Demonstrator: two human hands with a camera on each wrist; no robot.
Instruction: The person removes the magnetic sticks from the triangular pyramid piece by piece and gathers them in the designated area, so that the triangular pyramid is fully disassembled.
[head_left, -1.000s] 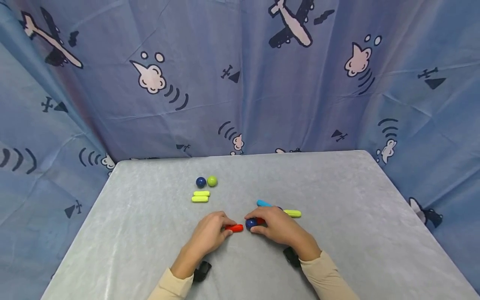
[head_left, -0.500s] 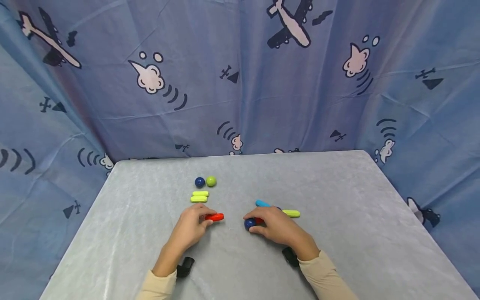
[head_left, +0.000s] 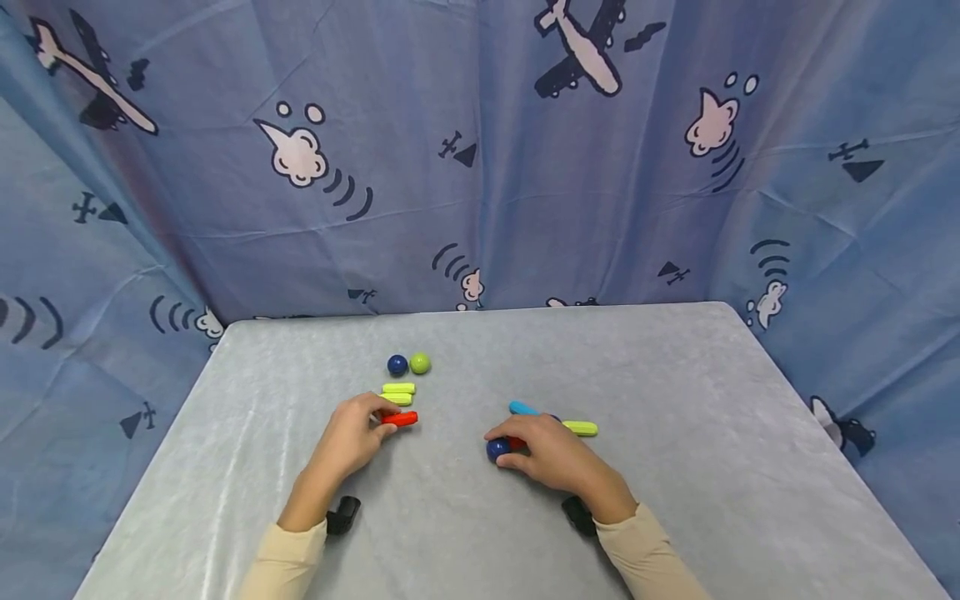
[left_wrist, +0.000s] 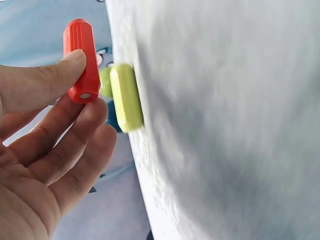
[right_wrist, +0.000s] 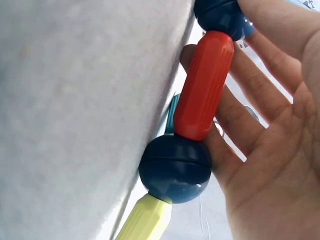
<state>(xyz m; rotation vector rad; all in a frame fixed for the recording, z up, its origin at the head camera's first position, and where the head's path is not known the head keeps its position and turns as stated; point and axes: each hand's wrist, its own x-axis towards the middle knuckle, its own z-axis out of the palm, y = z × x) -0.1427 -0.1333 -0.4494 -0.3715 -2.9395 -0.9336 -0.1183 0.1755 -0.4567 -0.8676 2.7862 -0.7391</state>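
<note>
My left hand [head_left: 352,437] pinches a red stick [head_left: 401,419] [left_wrist: 80,59] between thumb and fingers, just in front of two yellow-green sticks [head_left: 397,393] [left_wrist: 125,97] lying on the grey table [head_left: 675,392]. My right hand [head_left: 543,454] curls over a chain of joined pieces: a dark blue ball [head_left: 497,449] [right_wrist: 220,15], a red stick [right_wrist: 204,85], a second blue ball [right_wrist: 175,167] and a yellow-green stick [head_left: 581,428] [right_wrist: 145,219]. A light blue stick [head_left: 525,408] pokes out behind that hand.
A dark blue ball [head_left: 397,364] and a yellow-green ball [head_left: 420,362] sit side by side behind the two sticks. A blue curtain [head_left: 480,150] with aeroplane prints hangs behind and around the table. Black wrist mounts [head_left: 343,514] show near both sleeves.
My left hand has pulled the red stick away from the blue ball and carried it left and back, towards the two yellow-green sticks. My right hand has stayed put on the chain.
</note>
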